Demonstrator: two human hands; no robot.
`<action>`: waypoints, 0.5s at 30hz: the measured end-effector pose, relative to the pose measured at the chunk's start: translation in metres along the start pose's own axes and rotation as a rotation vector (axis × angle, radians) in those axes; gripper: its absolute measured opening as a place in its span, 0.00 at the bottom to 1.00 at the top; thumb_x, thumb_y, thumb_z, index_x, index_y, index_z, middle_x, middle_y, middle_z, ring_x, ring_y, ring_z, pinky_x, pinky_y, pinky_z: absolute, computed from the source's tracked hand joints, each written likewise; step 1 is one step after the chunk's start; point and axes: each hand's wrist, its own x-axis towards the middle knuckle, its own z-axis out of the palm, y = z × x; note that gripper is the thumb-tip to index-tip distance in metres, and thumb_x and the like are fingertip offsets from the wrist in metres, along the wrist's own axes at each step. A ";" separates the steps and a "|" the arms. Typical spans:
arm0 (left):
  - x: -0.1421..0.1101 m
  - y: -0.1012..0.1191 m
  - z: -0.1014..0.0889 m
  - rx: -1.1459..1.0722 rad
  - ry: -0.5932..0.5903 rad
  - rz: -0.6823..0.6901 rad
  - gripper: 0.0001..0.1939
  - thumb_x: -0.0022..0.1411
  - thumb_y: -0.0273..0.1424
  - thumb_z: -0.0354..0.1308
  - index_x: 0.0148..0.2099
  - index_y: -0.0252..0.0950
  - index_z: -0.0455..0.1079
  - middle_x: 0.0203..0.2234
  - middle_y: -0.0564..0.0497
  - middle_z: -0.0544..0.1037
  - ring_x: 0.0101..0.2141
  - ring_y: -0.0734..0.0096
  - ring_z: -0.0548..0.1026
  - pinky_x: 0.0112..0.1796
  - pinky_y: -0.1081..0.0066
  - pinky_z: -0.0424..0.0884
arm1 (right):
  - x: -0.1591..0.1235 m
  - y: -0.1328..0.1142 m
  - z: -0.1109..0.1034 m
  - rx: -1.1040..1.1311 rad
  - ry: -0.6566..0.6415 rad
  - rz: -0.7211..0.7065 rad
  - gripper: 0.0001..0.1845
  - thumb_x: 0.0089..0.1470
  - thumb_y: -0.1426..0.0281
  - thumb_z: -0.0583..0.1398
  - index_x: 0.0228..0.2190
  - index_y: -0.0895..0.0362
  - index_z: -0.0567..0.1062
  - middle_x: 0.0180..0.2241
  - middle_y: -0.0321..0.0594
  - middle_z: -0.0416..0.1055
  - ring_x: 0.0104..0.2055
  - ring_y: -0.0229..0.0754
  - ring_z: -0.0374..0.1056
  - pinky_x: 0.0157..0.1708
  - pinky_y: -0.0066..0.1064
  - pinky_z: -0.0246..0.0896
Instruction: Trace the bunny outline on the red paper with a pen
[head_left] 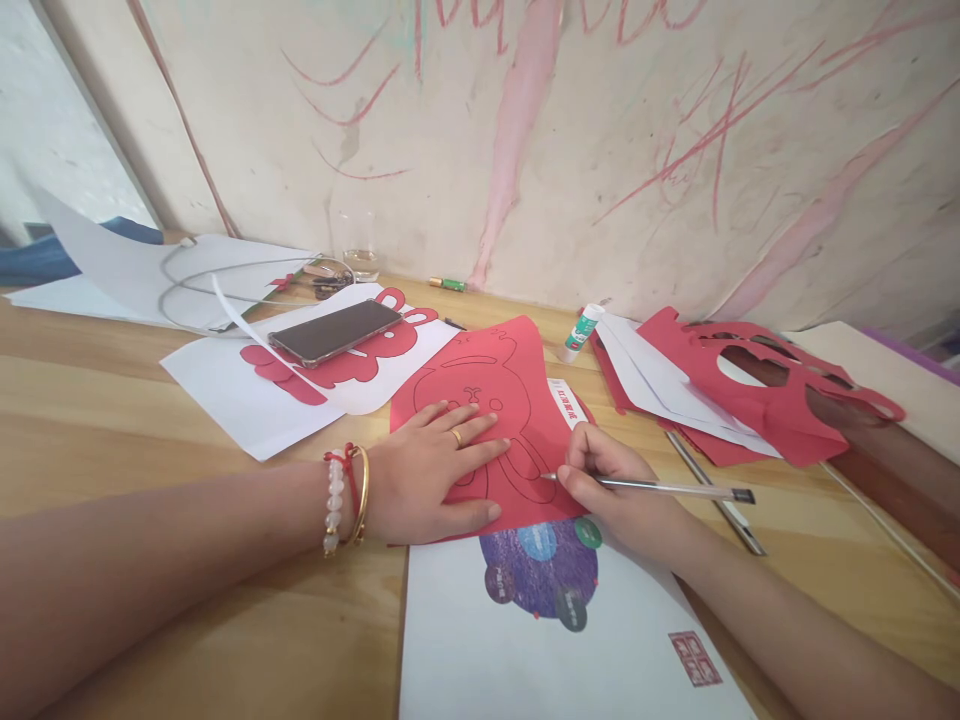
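Just one view: head cam, worn by the person, looking forward and down from above the near side of the worktop [315, 590]. Forearms enter from the lower corners; both hands sit mid-frame at close range, left [420, 470], right [622, 485]. Worktop recedes to the marked wall [420, 150], which fills the top. Wall's farther off, seen obliquely.
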 end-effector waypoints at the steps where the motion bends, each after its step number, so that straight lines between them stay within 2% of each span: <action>1: 0.000 0.000 0.000 0.000 0.002 0.002 0.34 0.65 0.51 0.45 0.67 0.40 0.53 0.67 0.45 0.46 0.66 0.50 0.44 0.62 0.47 0.43 | 0.000 0.000 0.000 0.005 -0.004 0.002 0.11 0.55 0.72 0.55 0.24 0.53 0.57 0.19 0.26 0.51 0.20 0.32 0.46 0.20 0.25 0.43; 5: 0.001 -0.001 0.001 -0.001 0.000 0.011 0.35 0.65 0.52 0.44 0.68 0.40 0.51 0.67 0.45 0.45 0.66 0.51 0.43 0.62 0.47 0.42 | 0.002 0.000 -0.001 0.022 0.042 -0.022 0.11 0.53 0.71 0.56 0.23 0.53 0.58 0.19 0.27 0.52 0.20 0.32 0.47 0.21 0.26 0.44; 10: 0.000 -0.001 0.001 0.007 -0.004 0.001 0.34 0.66 0.51 0.44 0.68 0.41 0.51 0.67 0.45 0.45 0.66 0.52 0.43 0.62 0.48 0.42 | 0.005 -0.005 -0.006 0.150 0.266 -0.028 0.13 0.51 0.69 0.58 0.22 0.53 0.58 0.16 0.26 0.52 0.19 0.33 0.46 0.20 0.28 0.42; 12: -0.001 0.000 0.001 0.016 -0.006 -0.008 0.34 0.66 0.50 0.45 0.68 0.40 0.50 0.67 0.44 0.45 0.66 0.51 0.43 0.62 0.48 0.42 | 0.003 -0.010 -0.005 0.298 0.246 -0.022 0.14 0.52 0.68 0.58 0.21 0.53 0.58 0.15 0.26 0.52 0.19 0.33 0.46 0.21 0.28 0.42; 15: -0.002 0.006 -0.001 0.038 -0.029 -0.034 0.34 0.66 0.50 0.44 0.68 0.39 0.50 0.67 0.44 0.44 0.66 0.50 0.42 0.62 0.46 0.42 | -0.002 -0.017 0.002 0.503 0.092 0.033 0.15 0.54 0.67 0.57 0.21 0.53 0.57 0.15 0.26 0.52 0.19 0.33 0.46 0.21 0.28 0.42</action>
